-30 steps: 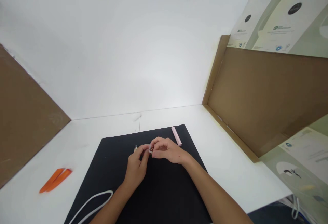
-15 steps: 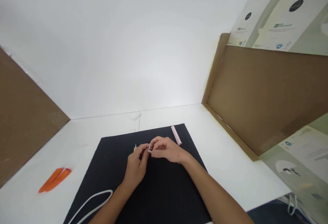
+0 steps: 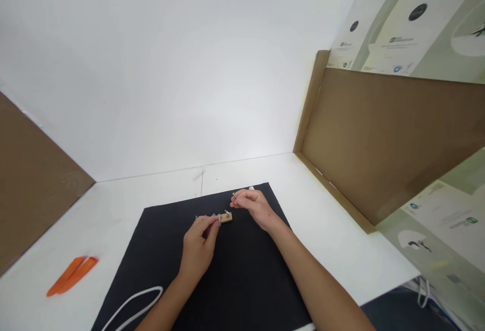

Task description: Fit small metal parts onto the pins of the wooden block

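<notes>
Tan wooden block (image 3: 226, 218) now exposed on black mat (image 3: 242, 280), hands parted since last check: your left hand (image 3: 197, 250) pinches block's left end; your right hand (image 3: 253, 207) drawn farther, pinching metal pin (image 3: 234, 195).

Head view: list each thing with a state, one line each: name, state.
Small wooden block, flat on the black mat, small pin upright.
Left hand, fingertips touching the block's end.
Right hand, pinching a thin metal pin.
Pink tube, mostly hidden behind the right hand.
White cable, lying looped.
Orange pry tools, lying side by side on the table.
</notes>
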### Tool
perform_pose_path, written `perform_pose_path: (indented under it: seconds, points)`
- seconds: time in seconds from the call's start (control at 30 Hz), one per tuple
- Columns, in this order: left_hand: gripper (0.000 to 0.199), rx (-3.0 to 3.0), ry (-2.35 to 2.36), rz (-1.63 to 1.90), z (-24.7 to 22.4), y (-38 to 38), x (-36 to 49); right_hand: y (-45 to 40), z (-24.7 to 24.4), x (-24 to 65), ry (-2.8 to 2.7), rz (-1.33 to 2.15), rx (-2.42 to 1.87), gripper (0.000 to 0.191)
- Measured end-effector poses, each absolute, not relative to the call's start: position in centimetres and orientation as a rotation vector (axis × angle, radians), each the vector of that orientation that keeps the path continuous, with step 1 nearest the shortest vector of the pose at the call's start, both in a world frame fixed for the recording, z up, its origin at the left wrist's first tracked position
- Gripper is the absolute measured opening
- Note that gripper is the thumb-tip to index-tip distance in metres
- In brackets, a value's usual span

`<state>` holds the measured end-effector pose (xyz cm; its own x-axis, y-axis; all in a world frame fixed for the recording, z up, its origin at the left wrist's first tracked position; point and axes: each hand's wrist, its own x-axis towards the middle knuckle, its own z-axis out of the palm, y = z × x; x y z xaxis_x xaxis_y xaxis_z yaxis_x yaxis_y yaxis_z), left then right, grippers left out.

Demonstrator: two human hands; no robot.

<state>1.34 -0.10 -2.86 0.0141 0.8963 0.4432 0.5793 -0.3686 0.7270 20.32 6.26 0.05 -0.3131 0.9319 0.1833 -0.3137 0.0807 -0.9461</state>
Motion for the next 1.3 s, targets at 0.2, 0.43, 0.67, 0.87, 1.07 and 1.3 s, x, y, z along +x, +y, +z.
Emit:
perform_pose_path:
  seconds: [0.2, 0.43, 0.67, 0.87, 1.07, 1.3]
  points:
    - [0.026, 2.004, 1.660, 1.166, -4.0, 0.6, 1.4, 6.1, -0.3, 19.8, -1.306, 1.506, -0.660, 0.024]
    - [0.029, 2.001, 1.853, 0.951, -3.9, 0.5, 2.2, 6.1, 0.1, 19.7, -1.312, 1.504, -0.604, 0.021]
    - [0.028, 2.101, 1.996, 0.897, -3.8, 0.6, 3.0, 6.0, 0.0, 19.5, -1.284, 1.546, -0.563, 0.019]
    - [0.030, 1.995, 2.023, 1.041, -4.0, 0.6, 3.3, 5.9, 0.3, 19.5, -1.225, 1.602, -0.567, 0.023]
    - [0.033, 1.811, 2.068, 1.046, -3.8, 0.8, 3.9, 6.1, 0.0, 19.4, -1.198, 1.639, -0.562, 0.023]
    - [0.033, 1.702, 2.275, 0.864, -2.7, 0.9, 5.7, 6.1, -0.3, 19.4, -1.224, 1.661, -0.539, 0.024]
